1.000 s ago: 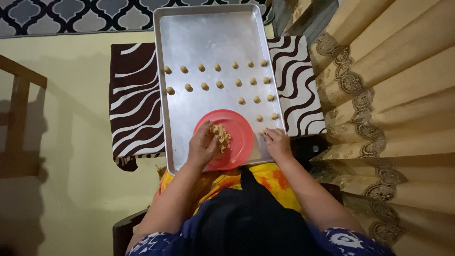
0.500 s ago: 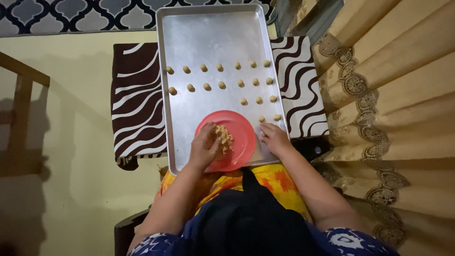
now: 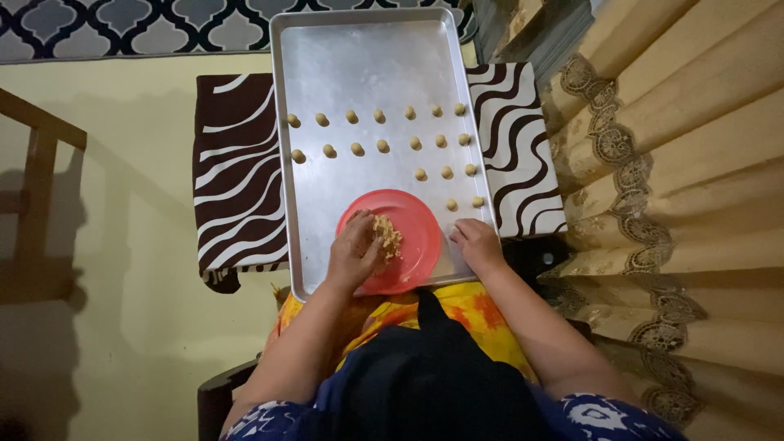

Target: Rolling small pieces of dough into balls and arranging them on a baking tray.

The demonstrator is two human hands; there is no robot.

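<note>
Left hand [image 3: 353, 253] is curled over the dough lump [image 3: 387, 235] on the red plate [image 3: 412, 245] at the tray's [image 3: 367, 49] near edge, fingertips pinching it; right hand [image 3: 476, 243] rests loosely open, farther off right.

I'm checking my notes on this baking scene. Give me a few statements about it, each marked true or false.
1. The left hand is at the dough on the red plate. True.
2. The plate sits on the floor beside the tray. False: it sits on the tray.
3. Small dough balls lie in rows on the tray. True.
4. The right hand holds a spoon. False: no spoon shows; it rests at the tray's near edge.
</note>
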